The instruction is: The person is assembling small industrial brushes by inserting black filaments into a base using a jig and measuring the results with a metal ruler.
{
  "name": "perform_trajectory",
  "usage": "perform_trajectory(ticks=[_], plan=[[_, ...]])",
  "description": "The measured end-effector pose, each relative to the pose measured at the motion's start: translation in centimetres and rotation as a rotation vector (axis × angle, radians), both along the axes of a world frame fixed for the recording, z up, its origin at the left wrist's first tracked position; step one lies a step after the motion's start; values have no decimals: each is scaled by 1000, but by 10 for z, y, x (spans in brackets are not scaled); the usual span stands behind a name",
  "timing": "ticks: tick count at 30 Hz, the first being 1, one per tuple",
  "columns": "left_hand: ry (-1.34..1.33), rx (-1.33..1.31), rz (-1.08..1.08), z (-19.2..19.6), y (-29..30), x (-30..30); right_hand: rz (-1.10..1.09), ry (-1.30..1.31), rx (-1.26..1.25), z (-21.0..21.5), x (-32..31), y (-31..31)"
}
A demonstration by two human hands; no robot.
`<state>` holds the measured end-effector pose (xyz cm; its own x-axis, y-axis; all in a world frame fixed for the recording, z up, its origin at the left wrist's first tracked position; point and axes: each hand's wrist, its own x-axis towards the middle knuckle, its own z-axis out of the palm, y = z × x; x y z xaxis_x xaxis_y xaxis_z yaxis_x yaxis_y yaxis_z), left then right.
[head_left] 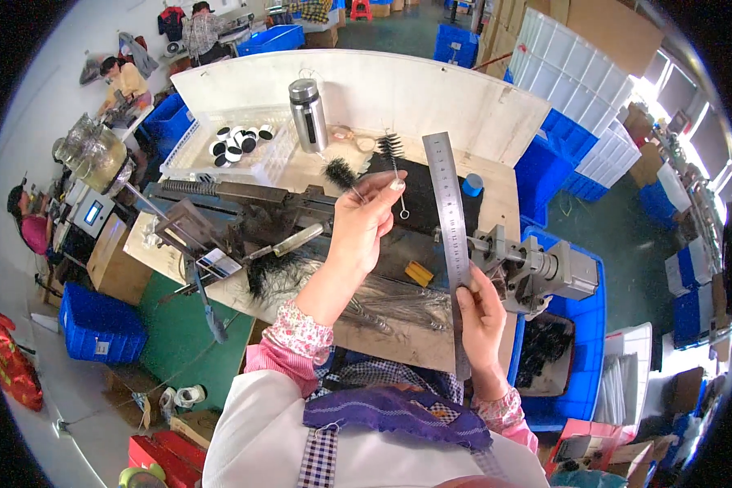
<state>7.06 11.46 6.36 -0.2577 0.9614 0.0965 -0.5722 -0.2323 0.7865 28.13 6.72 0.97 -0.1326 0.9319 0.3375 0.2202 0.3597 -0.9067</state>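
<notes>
At the far left, other people sit at tables in the workshop, and blue crates (98,325) stand on the grey floor. The wooden bench (398,342) carries a dark metal machine (244,220), a white tray (236,154) with black and white caps, and a steel bottle (307,114). The left hand (366,228) is raised over the bench, its fingers pressed together, pinching a small black brush (342,173) by the wire stem. Just beside it, the right hand (481,313) is closed around the lower part of a steel ruler (451,236), held upright. At the right, more blue crates and white trays are stacked.
</notes>
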Motion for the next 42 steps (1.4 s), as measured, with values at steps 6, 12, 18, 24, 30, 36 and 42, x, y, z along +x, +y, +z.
perform_trajectory(ticks=[6,12,18,24,30,36,42], plan=[[-9,9,-10,-3,0,6,-1,-21,84,7,-5,-2],[-6,31,-9,-2,-2,8,15,-52,172,7,-7,-3],[0,43,17,-3,-2,9,2,-79,174,5,-6,-5],[-3,39,11,-2,-3,12,6,-81,144,5,-7,-6],[-7,32,-10,-6,-4,12,8,-95,167,7,-8,-6],[-30,21,-31,-4,-7,13,11,-158,136,7,-6,-6],[-41,20,-53,-13,-6,11,18,-148,141,9,-9,-6]])
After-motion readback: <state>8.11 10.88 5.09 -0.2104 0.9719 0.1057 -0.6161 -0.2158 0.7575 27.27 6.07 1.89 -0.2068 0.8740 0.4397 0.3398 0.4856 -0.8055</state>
